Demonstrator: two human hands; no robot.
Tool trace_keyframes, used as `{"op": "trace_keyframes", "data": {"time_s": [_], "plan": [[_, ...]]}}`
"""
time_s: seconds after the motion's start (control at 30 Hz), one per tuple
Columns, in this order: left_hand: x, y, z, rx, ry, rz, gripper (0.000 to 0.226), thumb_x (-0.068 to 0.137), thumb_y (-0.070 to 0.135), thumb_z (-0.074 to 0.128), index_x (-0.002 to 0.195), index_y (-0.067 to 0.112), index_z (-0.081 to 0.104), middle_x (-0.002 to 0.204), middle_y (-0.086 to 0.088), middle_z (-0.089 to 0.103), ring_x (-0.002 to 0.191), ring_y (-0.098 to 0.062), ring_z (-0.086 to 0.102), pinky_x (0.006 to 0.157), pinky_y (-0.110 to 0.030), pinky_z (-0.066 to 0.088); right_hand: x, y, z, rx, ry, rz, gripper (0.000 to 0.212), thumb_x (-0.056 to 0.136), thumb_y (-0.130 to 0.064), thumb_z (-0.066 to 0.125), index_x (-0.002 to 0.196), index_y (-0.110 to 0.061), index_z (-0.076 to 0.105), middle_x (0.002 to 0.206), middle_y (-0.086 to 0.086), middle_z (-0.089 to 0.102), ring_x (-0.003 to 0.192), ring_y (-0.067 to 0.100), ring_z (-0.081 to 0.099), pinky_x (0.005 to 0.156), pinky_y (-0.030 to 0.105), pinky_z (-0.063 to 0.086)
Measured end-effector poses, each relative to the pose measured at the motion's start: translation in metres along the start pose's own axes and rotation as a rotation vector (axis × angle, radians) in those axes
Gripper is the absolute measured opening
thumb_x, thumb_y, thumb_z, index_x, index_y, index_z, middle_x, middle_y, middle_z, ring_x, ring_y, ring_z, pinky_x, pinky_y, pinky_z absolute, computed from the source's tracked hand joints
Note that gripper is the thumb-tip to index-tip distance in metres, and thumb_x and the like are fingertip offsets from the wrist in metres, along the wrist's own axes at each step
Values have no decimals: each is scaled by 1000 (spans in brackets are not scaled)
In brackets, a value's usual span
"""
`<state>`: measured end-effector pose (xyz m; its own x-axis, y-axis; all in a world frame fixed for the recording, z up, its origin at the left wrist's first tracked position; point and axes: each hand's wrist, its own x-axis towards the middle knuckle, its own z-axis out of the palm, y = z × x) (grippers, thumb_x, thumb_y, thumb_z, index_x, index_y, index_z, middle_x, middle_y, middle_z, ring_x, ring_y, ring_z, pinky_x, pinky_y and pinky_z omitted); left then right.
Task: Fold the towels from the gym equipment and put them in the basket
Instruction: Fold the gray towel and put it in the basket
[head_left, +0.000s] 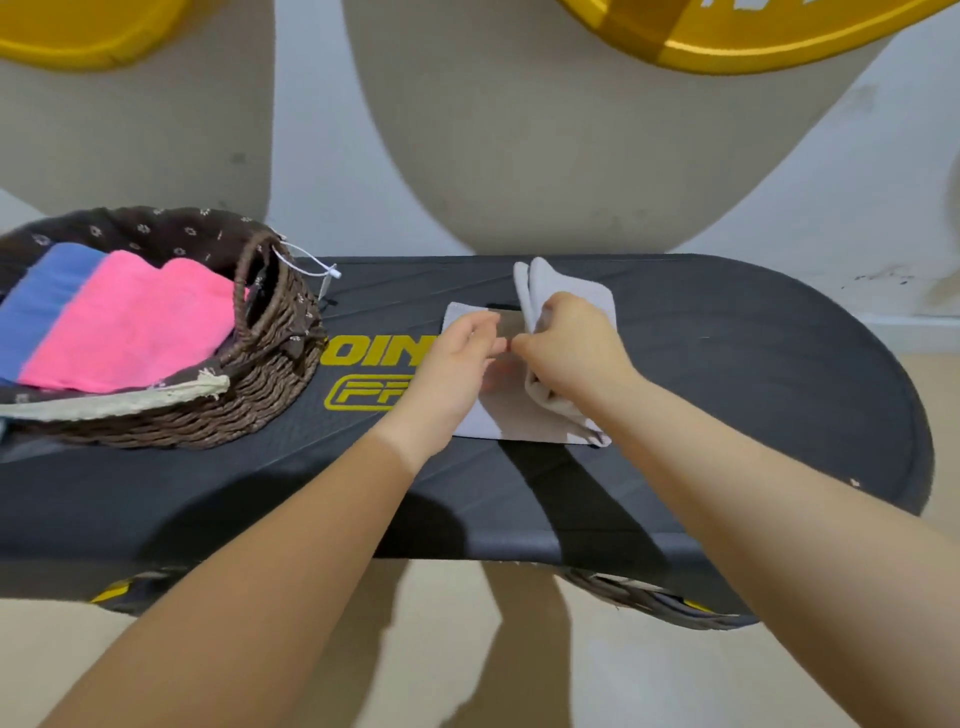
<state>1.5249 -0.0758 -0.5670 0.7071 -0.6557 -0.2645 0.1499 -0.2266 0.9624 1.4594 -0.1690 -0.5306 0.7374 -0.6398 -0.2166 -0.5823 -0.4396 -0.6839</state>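
A: Where does the grey towel (519, 415) lie?

B: It lies on the black padded bench (727, 415), to the right of the wicker basket (249, 395), which stands on the bench's left end. A blue towel (36, 306) and a pink towel (135, 322) already lie folded inside the basket.

A: And the hands?

B: The right hand (566, 345) has its fingers curled around a raised fold of the grey towel, lifting that part off the flat layer beneath. The left hand (457, 364) rests on the flat layer, its fingertips meeting the right hand's at the crease; whether it pinches the cloth or merely presses it cannot be told.

A: How would the towel handle?

B: It looks light, soft and limp. It sags wherever it is unsupported, so it likely needs holding at two corners or along an edge, with the other hand pinning the crease. Slipping seems unlikely on the matte bench. Once folded small, it could probably be carried flat across to the basket.

A: What stays unclear?

B: The hands cover the middle of the towel, so the number of layers is unknown. The yellow lettering on the bench is partly covered by the left hand and the basket. The basket's left side is cut off by the frame edge, and a woven thing (649, 597) under the bench shows only in part.
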Motion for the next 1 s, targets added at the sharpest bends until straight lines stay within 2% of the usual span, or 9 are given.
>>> {"op": "trace_keyframes", "data": {"time_s": [0.13, 0.27, 0.33, 0.43, 0.63, 0.77, 0.83, 0.9, 1.0], "plan": [[5, 7, -12, -98, 39, -91, 26, 99, 25, 38, 82, 21, 58, 76, -1, 58, 69, -15, 56, 66, -27, 45, 0, -24, 22, -14, -161, -32, 11, 85, -12, 48, 75, -7, 49, 62, 4, 54, 58, 19, 51, 53, 28, 41], [20, -1, -17, 285, 178, -84, 43, 89, 16, 53, 50, 16, 35, 46, 1, 36, 52, -21, 32, 49, -26, 24, -9, -22, 27, -39, -277, -57, 22, 87, -5, 41, 99, -9, 59, 84, 7, 63, 89, 27, 57, 70, 31, 46], [25, -5, -17, 419, 221, -83, 48, 84, 7, 53, 49, 16, 22, 46, -1, 21, 50, -20, 18, 48, -28, 13, -11, -9, 21, -34, -129, -42, 36, 90, -9, 41, 123, -12, 56, 115, 6, 63, 112, 24, 53, 88, 30, 43], [25, -7, -20, 504, 281, -24, 44, 83, 3, 47, 52, 16, 19, 55, -4, 16, 53, -19, 14, 50, -31, 9, -7, 16, 18, -186, 50, -125, 39, 91, -17, 44, 129, -8, 51, 133, 7, 52, 125, 26, 43, 99, 34, 37], [25, -17, -32, 767, 331, 36, 41, 87, 5, 43, 52, 12, 24, 54, -5, 27, 49, -20, 24, 44, -31, 11, -4, 38, 28, -574, -160, -171, 76, 87, -56, 46, 146, -14, 20, 157, 3, 8, 145, 27, 0, 117, 42, 17], [29, -18, -37, 756, 303, 14, 38, 89, 3, 40, 55, 10, 25, 57, -4, 28, 64, -28, 30, 50, -38, 9, -10, 39, 29, -534, -109, -199, 79, 87, -56, 47, 146, -12, 18, 158, 4, 6, 146, 25, 1, 116, 43, 20], [29, -17, -36, 750, 320, 9, 24, 89, 4, 41, 65, 6, 39, 68, -9, 45, 73, -31, 39, 53, -31, 18, -13, 39, 30, -549, -126, -190, 82, 86, -57, 46, 147, -12, 14, 159, 5, 1, 146, 25, -1, 118, 43, 16], [23, -15, -32, 907, 352, 48, 20, 90, 4, 41, 109, 3, 48, 110, -17, 55, 98, -37, 50, 69, -36, 36, -16, 37, 34, -571, -182, -124, 89, 86, -61, 43, 149, -13, 2, 159, 5, -10, 146, 25, -10, 119, 43, 7], [19, -19, -23, 1236, 260, 418, 55, 92, 7, 38, 145, 8, 22, 154, -11, 19, 140, -29, 22, 109, -39, 23, -15, 34, 42, -541, -228, -39, 82, 92, -59, 27, 149, -13, -9, 157, 5, -21, 145, 23, -19, 118, 43, -5]]}}
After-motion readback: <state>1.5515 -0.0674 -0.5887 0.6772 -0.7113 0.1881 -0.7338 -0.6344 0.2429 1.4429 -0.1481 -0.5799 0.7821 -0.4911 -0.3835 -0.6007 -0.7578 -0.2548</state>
